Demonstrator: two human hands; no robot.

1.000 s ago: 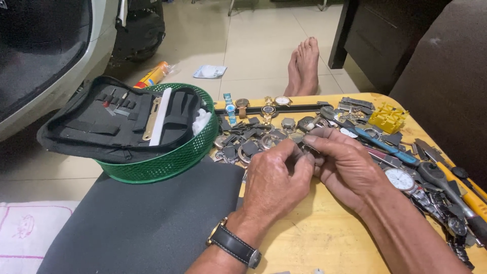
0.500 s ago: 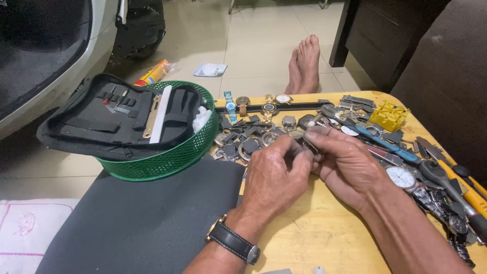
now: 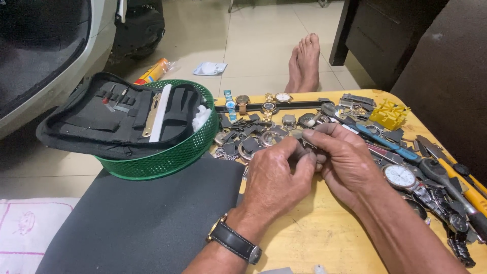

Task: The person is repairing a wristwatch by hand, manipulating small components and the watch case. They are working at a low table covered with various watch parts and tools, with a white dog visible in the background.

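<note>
Over the watch heap [image 3: 264,134], both hands unmoved, pinched part perhaps metal.

orange-yellow packet [image 3: 153,71] and white wrapper [image 3: 209,68] — on floor.

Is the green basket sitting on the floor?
No, the green basket rests on the table's edge, partly over a dark grey mat.

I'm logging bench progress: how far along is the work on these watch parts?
Done: a few watches lie lined up along a black strip at the table's far edge. In hand: the left hand and right hand pinch a small metal watch part between the fingertips; what it is cannot be told. Left: a heap of loose watch cases and parts and a white-dial watch lie unsorted, and the tool pouch sits open in the green basket.
</note>
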